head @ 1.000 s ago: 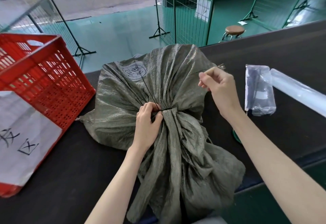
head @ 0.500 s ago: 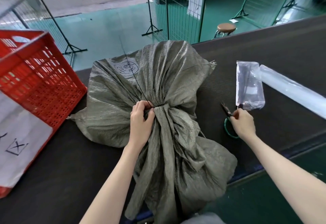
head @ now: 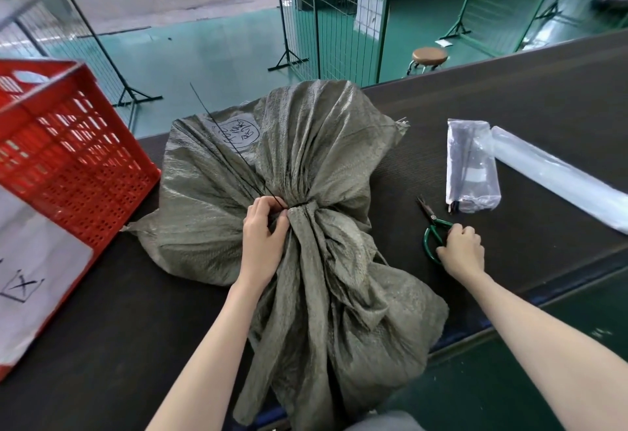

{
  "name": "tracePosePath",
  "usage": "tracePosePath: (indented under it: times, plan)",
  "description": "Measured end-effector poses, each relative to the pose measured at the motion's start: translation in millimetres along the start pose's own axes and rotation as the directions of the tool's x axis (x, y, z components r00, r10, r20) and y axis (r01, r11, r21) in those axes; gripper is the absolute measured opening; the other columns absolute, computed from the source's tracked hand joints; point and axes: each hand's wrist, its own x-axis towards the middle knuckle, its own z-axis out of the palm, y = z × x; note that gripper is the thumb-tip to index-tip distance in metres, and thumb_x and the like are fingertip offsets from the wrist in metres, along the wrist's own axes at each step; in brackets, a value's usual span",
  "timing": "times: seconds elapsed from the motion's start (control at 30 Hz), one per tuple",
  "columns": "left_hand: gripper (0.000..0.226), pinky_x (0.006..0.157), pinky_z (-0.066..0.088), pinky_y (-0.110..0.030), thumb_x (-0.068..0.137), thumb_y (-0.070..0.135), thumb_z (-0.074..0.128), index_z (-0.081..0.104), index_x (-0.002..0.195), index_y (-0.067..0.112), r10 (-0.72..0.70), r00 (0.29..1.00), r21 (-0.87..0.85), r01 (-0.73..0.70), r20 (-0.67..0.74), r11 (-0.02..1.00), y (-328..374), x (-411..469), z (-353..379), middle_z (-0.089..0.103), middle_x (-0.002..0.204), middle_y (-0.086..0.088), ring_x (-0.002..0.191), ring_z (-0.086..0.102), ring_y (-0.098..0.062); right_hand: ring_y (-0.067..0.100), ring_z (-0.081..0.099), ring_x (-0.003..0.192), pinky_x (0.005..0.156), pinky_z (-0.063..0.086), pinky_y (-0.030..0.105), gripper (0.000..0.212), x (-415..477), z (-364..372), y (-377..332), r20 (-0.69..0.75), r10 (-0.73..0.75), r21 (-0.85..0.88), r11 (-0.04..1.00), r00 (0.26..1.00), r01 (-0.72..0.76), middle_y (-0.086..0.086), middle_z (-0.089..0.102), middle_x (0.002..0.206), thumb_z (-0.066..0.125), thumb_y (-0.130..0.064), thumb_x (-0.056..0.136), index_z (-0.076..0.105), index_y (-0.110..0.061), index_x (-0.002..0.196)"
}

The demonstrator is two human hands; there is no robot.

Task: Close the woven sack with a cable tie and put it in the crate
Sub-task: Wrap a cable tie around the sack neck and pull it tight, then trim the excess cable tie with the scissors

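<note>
Both hands are busy right now — your left hand (head: 263, 226) is pinched tight on the gathered neck of the woven sack (head: 306, 199), dead centre of the frame, right where the black cable tie (head: 234, 148) wraps around it. The tie's long loose tail sticks up toward the upper left. Your right hand (head: 462, 250) sits right of centre, fingers curled around the green handles of the scissors (head: 435, 226), which lie on the dark table (head: 543, 107). The red crate (head: 68, 145) stands at the left edge, just beside the sack — a clear plastic bag (head: 472, 165) lies above the scissors.
</note>
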Motion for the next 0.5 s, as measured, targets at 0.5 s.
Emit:
tracePosePath:
  times: [0.5]
  plan:
    - [0.011,0.084,0.040,-0.035,0.089,0.007,0.054,0.052,0.086,0.017,-0.011,1.000,-0.005,0.011,0.003,1.000,0,-1,-1,0.055,0.089,-0.002,0.089,0.050,-0.020,0.048,0.054,0.107,0.084,0.044,0.045,0.049,-10,-7,4,0.164,0.070,0.155,0.983,0.984,-0.096,0.028,0.055,0.117,0.060,-0.008,0.078,0.028,-0.003,0.116]
